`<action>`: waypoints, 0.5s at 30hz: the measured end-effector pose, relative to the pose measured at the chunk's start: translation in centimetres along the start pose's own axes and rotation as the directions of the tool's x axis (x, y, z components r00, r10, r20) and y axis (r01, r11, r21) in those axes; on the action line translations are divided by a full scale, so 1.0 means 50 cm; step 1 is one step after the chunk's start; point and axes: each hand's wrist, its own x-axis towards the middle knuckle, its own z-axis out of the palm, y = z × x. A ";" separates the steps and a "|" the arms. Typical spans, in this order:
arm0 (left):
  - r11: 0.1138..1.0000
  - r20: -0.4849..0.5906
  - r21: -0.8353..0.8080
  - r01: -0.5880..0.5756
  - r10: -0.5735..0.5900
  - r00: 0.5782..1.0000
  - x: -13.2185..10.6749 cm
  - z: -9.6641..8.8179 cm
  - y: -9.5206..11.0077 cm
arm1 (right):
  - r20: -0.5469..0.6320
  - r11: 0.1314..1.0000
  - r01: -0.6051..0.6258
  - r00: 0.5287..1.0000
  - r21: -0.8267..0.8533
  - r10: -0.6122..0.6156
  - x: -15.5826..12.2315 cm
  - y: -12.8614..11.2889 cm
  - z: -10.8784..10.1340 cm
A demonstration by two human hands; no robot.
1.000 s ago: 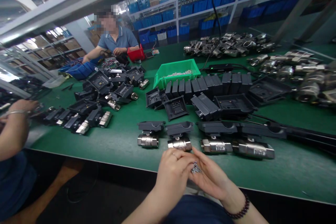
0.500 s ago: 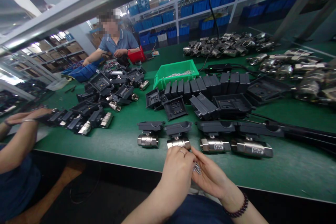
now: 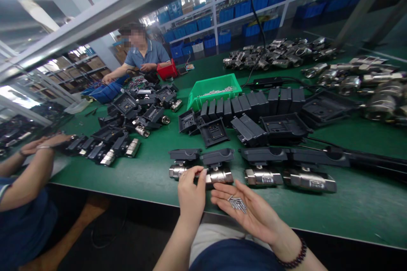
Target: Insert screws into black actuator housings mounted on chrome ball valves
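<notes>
**Operator:** Anything at the far left of the frame to mind?

**Spotter:** A co-worker's forearm (image 3: 30,175) leans on the green table (image 3: 356,207), well apart from you. I'd judge a knock to the bench from there could jog your palm.

**Operator:** And my left hand (image 3: 190,192)?

**Spotter:** Low centre, fingers raised and loosely curled, thumb tip just beside the steel valve (image 3: 222,175). I can't tell whether you're pinching a screw. If you are, it's tiny, and a slack pinch would likely drop it over the table's near edge into your lap.

**Operator:** The screws (image 3: 238,204)?

**Spotter:** They lie loose on your right hand (image 3: 254,216), just right of centre, palm up and fingers spread flat. Nothing fences them in, and that hand sits about over the near edge. Tilt it, or brush it with your left hand, and they could roll off to the floor.

**Operator:** Further right?

**Spotter:** Another valve (image 3: 263,176) stands near your fingertips, and a sweeping wrist could knock it over.
</notes>
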 end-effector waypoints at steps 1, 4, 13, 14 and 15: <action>1.000 -0.020 0.012 0.000 0.000 1.000 0.000 0.008 -0.005 | 0.001 1.000 -0.001 1.000 0.000 0.001 0.000 0.000 0.000; 0.999 -0.075 0.049 -0.003 0.006 0.997 -0.001 0.026 -0.007 | 0.002 1.000 0.000 1.000 0.008 0.000 -0.001 0.002 0.000; 0.988 -0.071 0.127 -0.089 0.098 0.993 0.006 0.023 0.004 | -0.004 1.000 0.011 1.000 0.006 -0.011 -0.002 0.001 0.006; 0.985 -0.076 0.140 -0.098 0.110 0.991 0.005 0.024 0.005 | 0.004 1.000 0.010 1.000 0.004 -0.010 -0.002 0.001 0.006; 0.983 -0.083 0.151 -0.107 0.120 0.989 0.005 0.026 0.007 | 0.012 1.000 0.010 1.000 0.003 -0.010 -0.002 0.001 0.006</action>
